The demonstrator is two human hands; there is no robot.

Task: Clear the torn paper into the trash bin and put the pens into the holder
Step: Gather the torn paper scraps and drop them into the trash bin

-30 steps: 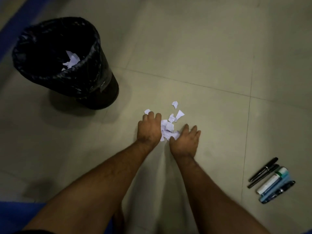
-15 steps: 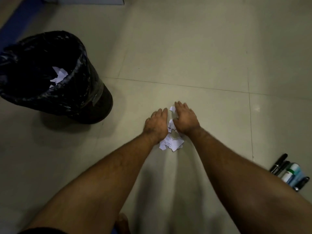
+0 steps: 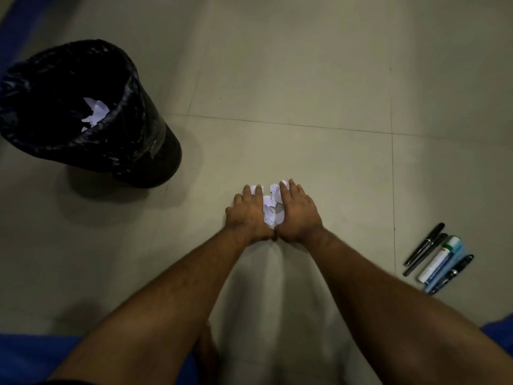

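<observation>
The palms and thumbs of the left hand (image 3: 248,215) and right hand (image 3: 298,215) are not visible. Torn paper (image 3: 270,209) between them is partly covered; print is illegible. The trash bin (image 3: 133,145), far left of the grip, has a dark interior, with its left rim cropped.
</observation>
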